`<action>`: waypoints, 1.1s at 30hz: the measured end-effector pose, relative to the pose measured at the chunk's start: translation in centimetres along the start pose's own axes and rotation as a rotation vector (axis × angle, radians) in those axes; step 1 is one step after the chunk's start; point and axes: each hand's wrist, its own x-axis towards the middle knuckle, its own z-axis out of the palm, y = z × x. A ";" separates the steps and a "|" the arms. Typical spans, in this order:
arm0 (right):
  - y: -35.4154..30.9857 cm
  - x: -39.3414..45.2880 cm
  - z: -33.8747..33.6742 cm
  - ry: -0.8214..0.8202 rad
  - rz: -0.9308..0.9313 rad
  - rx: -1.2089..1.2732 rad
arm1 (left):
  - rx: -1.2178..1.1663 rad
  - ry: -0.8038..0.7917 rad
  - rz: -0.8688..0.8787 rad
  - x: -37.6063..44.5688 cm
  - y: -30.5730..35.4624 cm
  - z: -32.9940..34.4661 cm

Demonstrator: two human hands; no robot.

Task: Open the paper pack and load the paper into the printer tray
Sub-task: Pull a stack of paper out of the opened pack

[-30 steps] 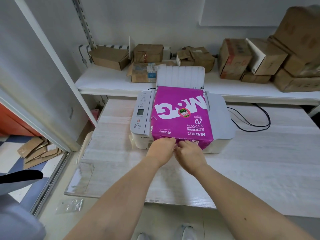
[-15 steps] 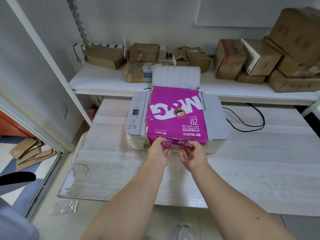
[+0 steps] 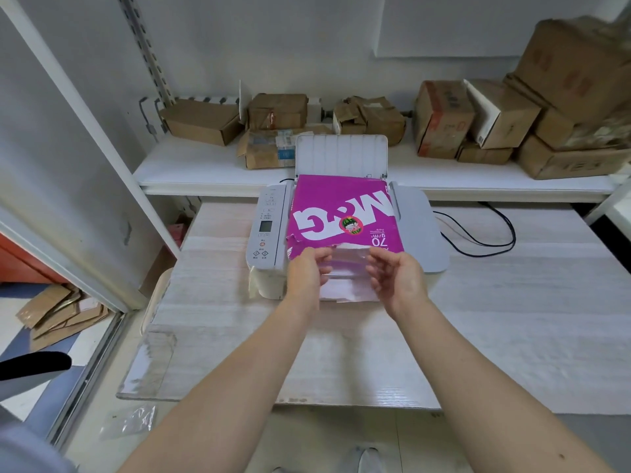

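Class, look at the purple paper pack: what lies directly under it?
The purple paper pack rests on the white printer, whose control panel and right side show. The printer's top beneath the pack is covered, so nothing there can be seen.

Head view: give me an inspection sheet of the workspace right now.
Surface: pale wood-grain table.
Job's things: purple paper pack lies on the white printer, near end torn open, white sheets exposed; rear tray raised, no paper seen in it.
Clutter: cardboard boxes on the shelf.
Grippers: left hand and right hand at the torn end; grip unclear.
Cables: black cable loops right of the printer.
Surroundings: flattened cardboard on the floor.
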 end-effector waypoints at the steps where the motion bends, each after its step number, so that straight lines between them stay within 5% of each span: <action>1: -0.2 0.3 -0.1 0.003 -0.074 -0.143 | 0.252 -0.015 0.134 0.2 -0.1 -0.3; 5: -1.0 1.2 -0.6 0.009 -0.446 -0.972 | 1.415 -0.063 0.708 1.4 -1.4 -1.7; 9: -1.8 0.6 -0.7 -0.036 -0.697 -1.669 | 1.887 -0.015 0.855 0.7 -0.8 -1.4; 14: -1.3 -0.7 0.3 0.098 -0.588 -1.899 | 1.970 0.034 0.836 0.3 0.0 -1.3; 20: 0.9 -0.5 0.1 0.120 -0.503 -1.943 | 1.776 0.133 0.778 -0.2 0.1 -1.5; 23: 1.8 0.3 1.2 0.028 -0.671 -1.867 | 1.669 0.081 0.714 0.2 -0.7 -0.8; 26: 2.9 1.6 2.0 -0.232 -0.924 -1.828 | 1.619 0.095 0.785 1.0 -0.7 -1.0; 33: 2.7 4.8 1.5 -0.370 -1.050 -1.915 | 1.590 0.088 0.809 1.4 0.2 -2.2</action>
